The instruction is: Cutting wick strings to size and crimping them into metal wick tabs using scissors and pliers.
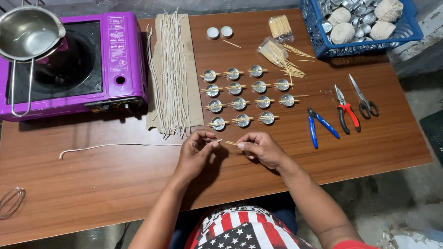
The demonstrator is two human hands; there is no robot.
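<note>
So approx 15 cups wicked w/ sticks; left hand pinches wick, right hand pinches toothpick; more cups in basket at 1 o'clock.

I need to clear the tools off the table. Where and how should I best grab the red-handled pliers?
Probably take the red-handled pliers by the two red grips, coming from the near table edge. The handles splay toward the person while the metal nose points away, and open wood separates them from the blue cutters and scissors.

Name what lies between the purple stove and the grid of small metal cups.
In the head view, a cardboard strip bearing long wick strings lies between stove and cups.
</note>
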